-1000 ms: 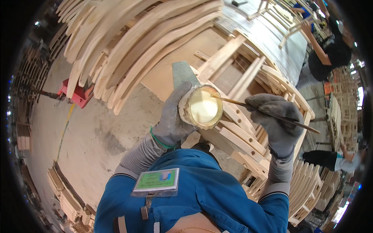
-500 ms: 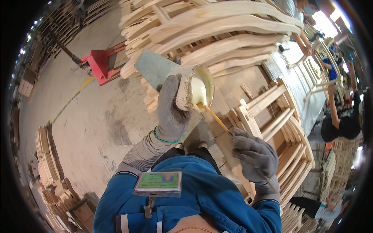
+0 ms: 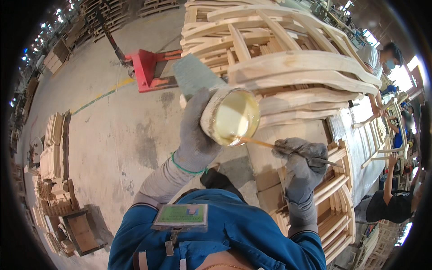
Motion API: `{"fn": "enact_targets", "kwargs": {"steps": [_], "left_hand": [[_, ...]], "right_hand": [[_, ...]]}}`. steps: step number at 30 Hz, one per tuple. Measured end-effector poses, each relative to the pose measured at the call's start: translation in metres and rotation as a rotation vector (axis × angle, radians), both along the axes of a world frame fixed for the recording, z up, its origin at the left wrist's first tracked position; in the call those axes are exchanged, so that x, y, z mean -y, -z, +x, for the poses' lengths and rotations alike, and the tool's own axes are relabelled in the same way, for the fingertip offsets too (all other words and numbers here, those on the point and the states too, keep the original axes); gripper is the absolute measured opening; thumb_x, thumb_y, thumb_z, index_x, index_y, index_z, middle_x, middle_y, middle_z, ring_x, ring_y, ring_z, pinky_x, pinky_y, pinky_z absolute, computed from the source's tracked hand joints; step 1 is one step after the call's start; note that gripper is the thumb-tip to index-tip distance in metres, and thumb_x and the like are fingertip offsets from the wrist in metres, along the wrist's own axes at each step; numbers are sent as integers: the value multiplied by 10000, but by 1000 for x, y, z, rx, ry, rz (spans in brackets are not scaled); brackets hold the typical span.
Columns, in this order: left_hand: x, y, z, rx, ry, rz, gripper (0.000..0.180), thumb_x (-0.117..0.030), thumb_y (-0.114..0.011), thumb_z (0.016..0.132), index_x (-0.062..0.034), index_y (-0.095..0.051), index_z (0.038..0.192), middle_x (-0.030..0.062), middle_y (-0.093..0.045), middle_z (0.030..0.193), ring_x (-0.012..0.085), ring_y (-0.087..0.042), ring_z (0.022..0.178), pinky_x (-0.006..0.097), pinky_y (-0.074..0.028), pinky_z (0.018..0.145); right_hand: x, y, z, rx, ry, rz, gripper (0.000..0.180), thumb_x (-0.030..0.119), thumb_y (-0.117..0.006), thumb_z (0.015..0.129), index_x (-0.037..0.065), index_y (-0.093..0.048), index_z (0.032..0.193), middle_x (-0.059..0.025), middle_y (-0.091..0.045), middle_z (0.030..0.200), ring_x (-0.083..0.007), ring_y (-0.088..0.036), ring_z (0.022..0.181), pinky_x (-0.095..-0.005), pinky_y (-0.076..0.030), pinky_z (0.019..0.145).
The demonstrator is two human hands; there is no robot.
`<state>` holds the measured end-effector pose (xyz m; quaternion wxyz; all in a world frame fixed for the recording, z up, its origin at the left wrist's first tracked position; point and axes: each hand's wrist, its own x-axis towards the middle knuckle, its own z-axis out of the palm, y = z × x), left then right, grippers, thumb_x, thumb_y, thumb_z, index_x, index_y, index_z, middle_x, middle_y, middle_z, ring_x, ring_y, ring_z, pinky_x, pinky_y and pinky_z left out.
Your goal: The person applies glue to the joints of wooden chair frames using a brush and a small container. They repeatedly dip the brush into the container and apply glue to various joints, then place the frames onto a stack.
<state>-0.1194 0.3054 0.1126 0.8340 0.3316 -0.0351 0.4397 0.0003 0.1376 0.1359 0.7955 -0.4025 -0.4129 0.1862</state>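
Note:
My left hand [image 3: 198, 130], in a grey glove, is wrapped round a cup [image 3: 210, 114] crusted on its outside. Cream-coloured liquid [image 3: 231, 118] lies in the cup, whose mouth tips toward me. A flat grey-green piece [image 3: 194, 75] sticks out beyond the same hand; how it is held is hidden. My right hand [image 3: 303, 166], also gloved, grips a thin wooden stick [image 3: 260, 142]. The stick's tip rests at the near rim of the cup, touching the liquid, while its other end passes out behind the fingers.
Curved wooden frames [image 3: 301, 67] are stacked high ahead. Slatted wooden frames [image 3: 335, 193] stand at my right. A red pallet jack [image 3: 143, 69] is at the far left, with wood pieces [image 3: 55, 148] piled nearer. Another person [image 3: 372, 58] stands beyond the stack, at right.
The cup has tilted more toward me, showing more of the liquid. My right hand has moved up and right with the stick, which now lies flatter. The view has shifted.

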Motion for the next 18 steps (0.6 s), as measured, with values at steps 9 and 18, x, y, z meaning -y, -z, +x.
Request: {"fn": "enact_targets", "kwargs": {"steps": [9,18], "left_hand": [[-84,9,25,-480,-581,824,885,-42,-785,666,8,-228,1351,188,-368,1313,286,-427,1223,412,-399,1007],[-133,0,35,-426,-712,904,955,-170,-833,641,30,-225,1350,186,-374,1314,282,-436,1205,400,-363,1017]], "right_hand": [[-64,-14,44,235,-26,-112,267,-137,-560,744,23,-449,927,-267,-605,980,-347,-624,908,-429,-537,777],[-131,-13,54,71,-56,70,261,-142,-550,747,-6,-445,944,-268,-596,953,-345,-626,897,-474,-547,772]]}}
